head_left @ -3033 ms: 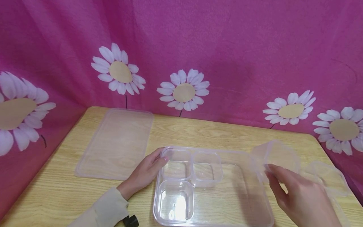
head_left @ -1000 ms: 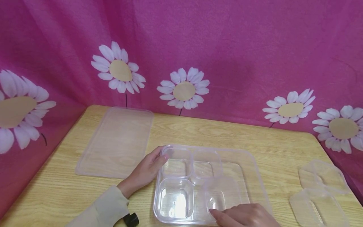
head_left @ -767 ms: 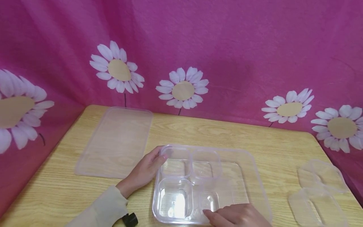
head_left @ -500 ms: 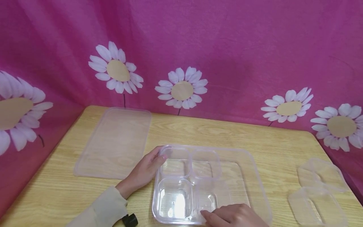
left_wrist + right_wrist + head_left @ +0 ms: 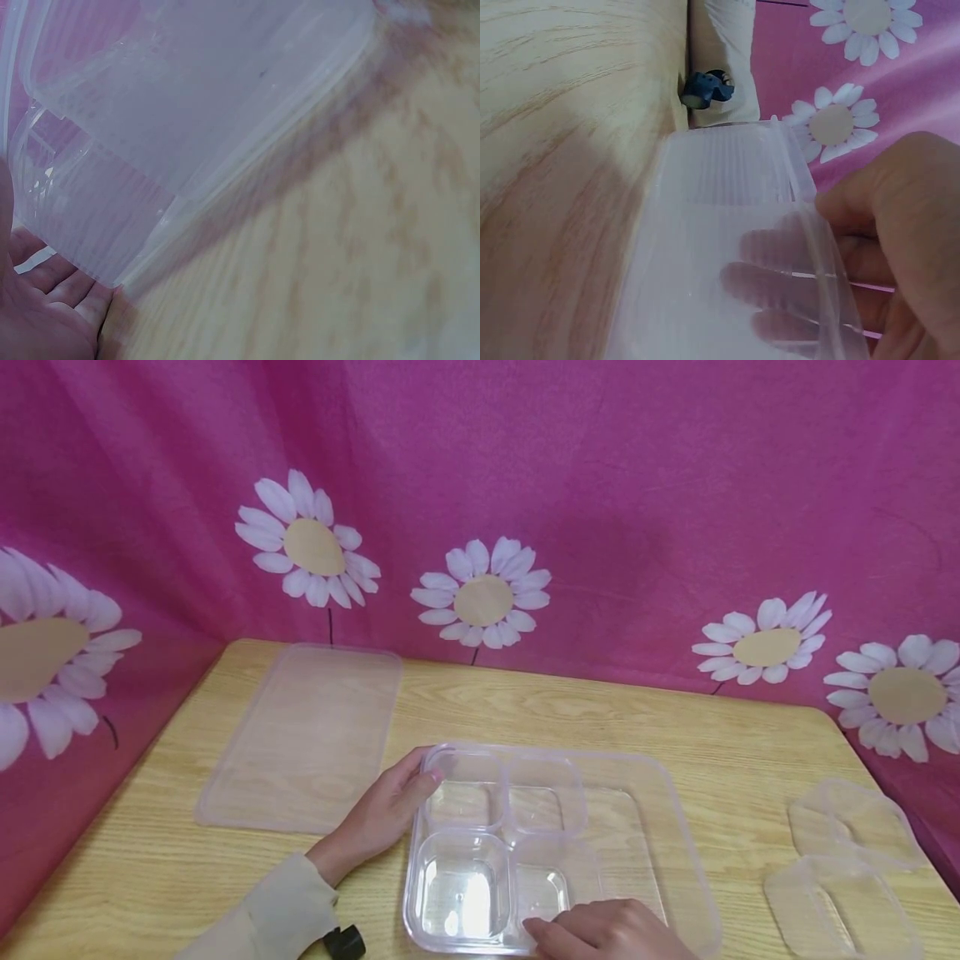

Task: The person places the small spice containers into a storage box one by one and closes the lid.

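Note:
A large clear plastic box (image 5: 686,835) sits on the table near its front. My left hand (image 5: 386,810) grips its left side, thumb over the rim; in the left wrist view the fingers (image 5: 64,289) reach against its outer wall. Inside stand three small clear containers: front left (image 5: 457,893), back left (image 5: 465,772) and back middle (image 5: 543,777). A fourth small container (image 5: 555,860) is at the front middle, close beside the front left one. My right hand (image 5: 611,935) pinches its near edge; in the right wrist view the fingers show blurred through frosted plastic (image 5: 697,292).
A flat frosted lid (image 5: 307,743) lies at the back left of the wood-grain table (image 5: 525,697). Two more small clear containers (image 5: 855,827) stand near the right edge. A pink curtain with daisies (image 5: 615,485) hangs behind the table.
My right hand has brought the fourth small container from beyond the box's right side into it, then slid it left against the front left one. My left hand has stayed on the box.

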The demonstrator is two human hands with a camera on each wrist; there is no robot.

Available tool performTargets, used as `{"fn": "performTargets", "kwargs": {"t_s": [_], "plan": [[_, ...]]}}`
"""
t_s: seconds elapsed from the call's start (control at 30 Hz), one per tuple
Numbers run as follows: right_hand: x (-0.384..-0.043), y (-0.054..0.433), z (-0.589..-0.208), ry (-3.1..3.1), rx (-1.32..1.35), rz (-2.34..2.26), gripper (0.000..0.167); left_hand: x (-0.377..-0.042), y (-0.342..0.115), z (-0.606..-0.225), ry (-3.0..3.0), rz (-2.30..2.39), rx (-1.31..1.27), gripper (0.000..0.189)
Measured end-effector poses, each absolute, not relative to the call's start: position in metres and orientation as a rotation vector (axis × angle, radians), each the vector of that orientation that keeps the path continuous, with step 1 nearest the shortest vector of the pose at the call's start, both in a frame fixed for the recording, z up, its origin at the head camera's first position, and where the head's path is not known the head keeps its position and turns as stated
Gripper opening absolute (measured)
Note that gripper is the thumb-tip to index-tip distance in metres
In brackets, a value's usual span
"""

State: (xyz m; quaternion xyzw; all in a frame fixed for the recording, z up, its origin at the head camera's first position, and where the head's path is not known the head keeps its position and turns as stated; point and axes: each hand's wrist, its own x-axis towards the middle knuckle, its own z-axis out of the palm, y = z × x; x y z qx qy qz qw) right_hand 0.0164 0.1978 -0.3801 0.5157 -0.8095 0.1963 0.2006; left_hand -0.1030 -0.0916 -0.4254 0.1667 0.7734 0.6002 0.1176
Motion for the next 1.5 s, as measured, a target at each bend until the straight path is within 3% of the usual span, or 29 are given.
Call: {"fn": "performTargets", "kwargs": {"t_s": [1.5], "plan": [[0.0102, 0.1908, -0.3861, -2.244, 1.39, 0.412, 0.03, -0.1043, -0.0913, -0.4261, 2.289, 1.734, 0.502, 0.043]]}}
